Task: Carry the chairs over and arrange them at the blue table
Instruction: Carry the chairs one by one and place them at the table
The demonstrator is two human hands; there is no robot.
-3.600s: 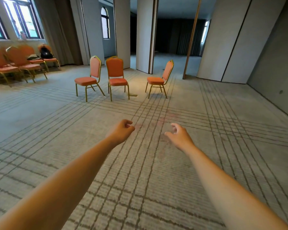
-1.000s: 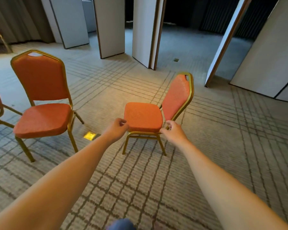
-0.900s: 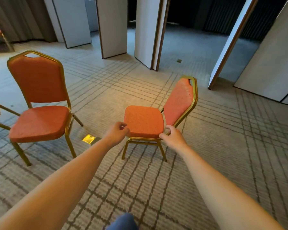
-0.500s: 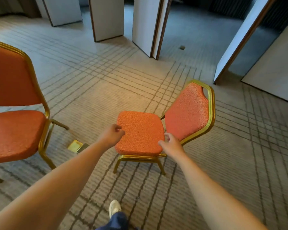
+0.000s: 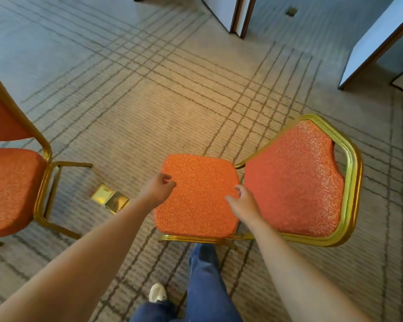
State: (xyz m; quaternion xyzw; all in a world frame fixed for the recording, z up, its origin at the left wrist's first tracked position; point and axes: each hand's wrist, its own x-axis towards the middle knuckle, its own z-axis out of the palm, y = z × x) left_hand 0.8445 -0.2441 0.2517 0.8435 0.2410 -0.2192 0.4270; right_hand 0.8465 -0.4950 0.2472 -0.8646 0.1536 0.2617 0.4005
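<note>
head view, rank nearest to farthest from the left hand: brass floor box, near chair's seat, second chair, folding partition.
1. Near chair's seat: its left edge is right at the left hand.
2. Brass floor box: on the carpet, just left of the hand.
3. Second chair: farther left, at the frame edge.
4. Folding partition: far ahead, top of frame.

I am watching through a single wide-angle camera, riding on the person's head and tilting steeply forward and down. It is looking almost straight onto the seat of an orange chair (image 5: 198, 194) close below. Both forearms are reaching in from the bottom edge, with the left grip (image 5: 157, 190) and right grip (image 5: 243, 203) sitting near mid-frame. The carpet (image 5: 172, 101) is filling the surroundings, and a second chair (image 5: 9, 189) is being cropped at the left edge.
</note>
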